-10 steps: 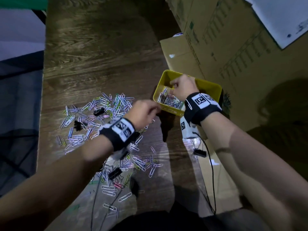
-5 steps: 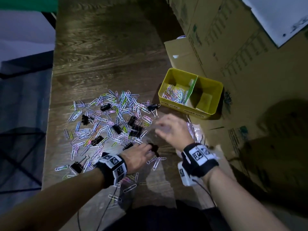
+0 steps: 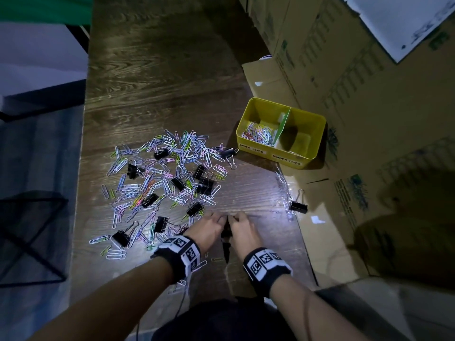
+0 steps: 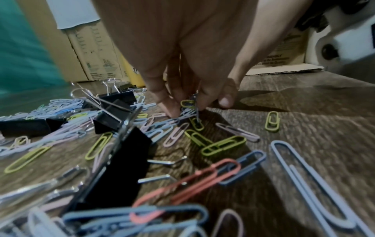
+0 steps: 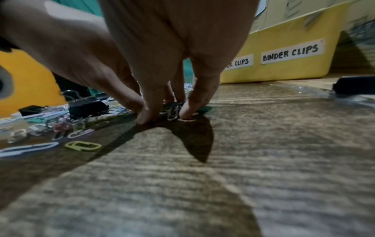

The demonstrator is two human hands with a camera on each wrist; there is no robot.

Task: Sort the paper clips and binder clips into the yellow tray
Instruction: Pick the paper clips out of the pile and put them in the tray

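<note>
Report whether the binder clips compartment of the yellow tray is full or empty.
Empty. In the head view the right-hand binder clips compartment of the yellow tray shows only bare yellow floor, while the left one holds paper clips.

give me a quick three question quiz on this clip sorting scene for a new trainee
1. True or false: the binder clips compartment of the yellow tray already holds several binder clips.
2. Which compartment holds paper clips? A) the one labelled paper clips B) the one labelled binder clips C) both
3. Fill in: the left hand and the right hand are both down at the ____ edge of the pile of clips on the wooden table.

Key
1. False; that compartment looks empty.
2. A
3. Near; in the wrist views each hand's fingertips pinch a few paper clips at the table surface.
</note>
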